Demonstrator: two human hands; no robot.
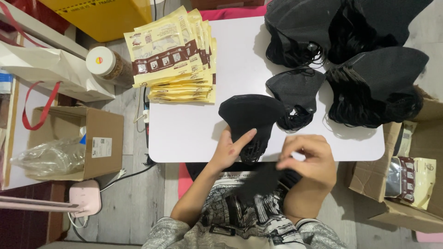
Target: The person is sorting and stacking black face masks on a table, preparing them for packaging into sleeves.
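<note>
My left hand (pixel 229 148) rests at the near edge of the white table (pixel 184 133), its fingers touching a folded black face mask (pixel 251 115) that lies flat there. My right hand (pixel 308 159) hovers just off the table's front edge, pinching a blurred black mask (pixel 263 182) over my lap. A stack of yellow flat pouches (pixel 173 55) sits at the table's far left. Piles of black masks (pixel 369 83) with ear loops fill the far right, with one smaller mask (pixel 295 90) lying apart from them.
An open cardboard box (pixel 92 143) with clear plastic stands on the floor at left, beside a lidded jar (pixel 108 64) and a white bag (pixel 55 69). Another cardboard box (pixel 406 180) holding pouches stands at right. A cable runs along the floor.
</note>
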